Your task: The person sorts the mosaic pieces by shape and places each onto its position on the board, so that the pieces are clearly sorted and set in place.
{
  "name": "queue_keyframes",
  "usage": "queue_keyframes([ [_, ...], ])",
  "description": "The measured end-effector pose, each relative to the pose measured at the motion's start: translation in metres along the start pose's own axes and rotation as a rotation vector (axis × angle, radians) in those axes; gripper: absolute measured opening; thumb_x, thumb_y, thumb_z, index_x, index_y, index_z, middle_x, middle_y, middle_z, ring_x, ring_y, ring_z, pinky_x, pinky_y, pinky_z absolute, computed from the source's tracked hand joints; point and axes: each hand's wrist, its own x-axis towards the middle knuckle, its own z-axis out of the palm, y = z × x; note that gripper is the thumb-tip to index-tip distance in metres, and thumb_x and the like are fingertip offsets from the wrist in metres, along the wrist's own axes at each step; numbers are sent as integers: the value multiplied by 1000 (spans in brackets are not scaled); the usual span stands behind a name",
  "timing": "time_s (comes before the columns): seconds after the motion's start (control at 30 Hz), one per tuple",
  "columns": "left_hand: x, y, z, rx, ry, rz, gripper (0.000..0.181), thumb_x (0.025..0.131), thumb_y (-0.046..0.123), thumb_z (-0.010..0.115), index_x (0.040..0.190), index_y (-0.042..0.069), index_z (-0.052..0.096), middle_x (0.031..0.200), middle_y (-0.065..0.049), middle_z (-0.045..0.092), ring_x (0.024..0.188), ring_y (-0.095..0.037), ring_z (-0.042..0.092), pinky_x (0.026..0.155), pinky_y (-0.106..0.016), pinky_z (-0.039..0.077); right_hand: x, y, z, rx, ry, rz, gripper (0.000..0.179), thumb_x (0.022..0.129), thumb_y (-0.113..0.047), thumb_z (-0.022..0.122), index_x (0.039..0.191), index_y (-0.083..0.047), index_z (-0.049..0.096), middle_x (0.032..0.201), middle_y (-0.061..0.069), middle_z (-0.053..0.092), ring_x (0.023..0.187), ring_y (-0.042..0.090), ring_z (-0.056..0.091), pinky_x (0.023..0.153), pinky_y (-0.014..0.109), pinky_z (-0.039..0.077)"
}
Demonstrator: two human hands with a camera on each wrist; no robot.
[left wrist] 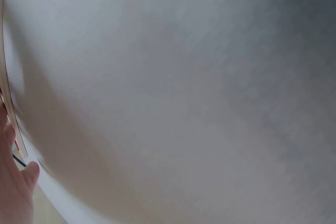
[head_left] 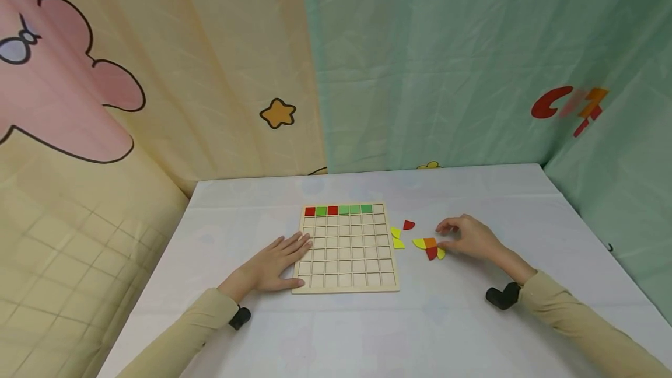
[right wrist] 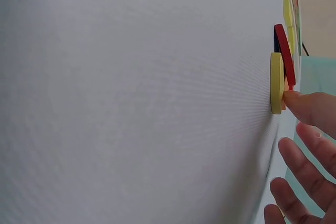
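A wooden grid board [head_left: 346,292] lies flat on the table, with several red and green square tiles [head_left: 333,210] in its far row. My left hand [head_left: 278,261] rests on the board's left edge, fingers spread; only part of it shows in the left wrist view. Beside a small cluster of loose pieces is my right hand [head_left: 471,239]. In the right wrist view its thumb [right wrist: 307,109] touches the cluster by a yellow piece [right wrist: 276,83], the other fingers held apart from it. The cluster includes an orange square [head_left: 430,242] and a red quarter-round piece [head_left: 431,254].
Between board and cluster lie two yellow pieces [head_left: 398,244], close to the board's right edge. A separate red quarter-round piece [head_left: 409,225] lies farther back. The white-covered table [head_left: 336,337] meets printed curtains [head_left: 436,63] at its back. A black wrist camera [head_left: 502,296] hangs below the right wrist.
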Motion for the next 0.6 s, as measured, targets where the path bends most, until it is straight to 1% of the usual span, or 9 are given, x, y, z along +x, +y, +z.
queue_keyframes([
  [0.3,0,1,-2,3,17,19,86,91,62,47,154,9,20,161,-10,17,149,-31,17,116,-56,22,1,-2,-1,3,-58,4,33,75,-28,82,102,-12,73,91,-5,70,86,14,56,72,28,49],
  [0.5,0,1,-1,9,10,12,87,91,64,46,155,12,16,162,-7,15,150,-28,15,118,-55,20,2,-5,0,8,-67,-5,33,74,-27,82,102,-12,74,94,-2,72,87,15,56,71,28,48],
  [0.6,0,0,0,7,22,22,87,91,63,47,155,11,18,162,-8,16,149,-29,16,117,-55,21,2,-5,1,6,-66,-8,32,75,-28,81,102,-12,74,96,-2,72,89,15,56,73,28,49],
])
